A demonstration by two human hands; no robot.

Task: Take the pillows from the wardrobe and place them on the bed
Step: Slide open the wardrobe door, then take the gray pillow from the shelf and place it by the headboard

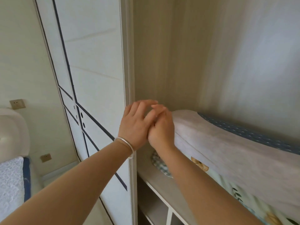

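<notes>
A grey-white pillow (227, 143) with a blue dotted band lies on top of a stack inside the open wardrobe. Under it is a pale green floral pillow (240, 190), and a checked pillow end (159, 164) pokes out at the left. My right hand (162, 127) is at the left end of the top pillow, fingers stretched forward, touching or nearly touching it. My left hand (136, 122), with a silver bangle on the wrist, is pressed against the right hand, fingers apart, holding nothing. The bed (11, 179), with a white textured cover and blue edge, is at the lower left.
The pillow stack rests on a wardrobe shelf (162, 189) with compartments below it. A white sliding door (97, 78) with dark lines stands just left of the opening. A padded headboard (11, 130) and wall sockets (17, 103) are at the far left.
</notes>
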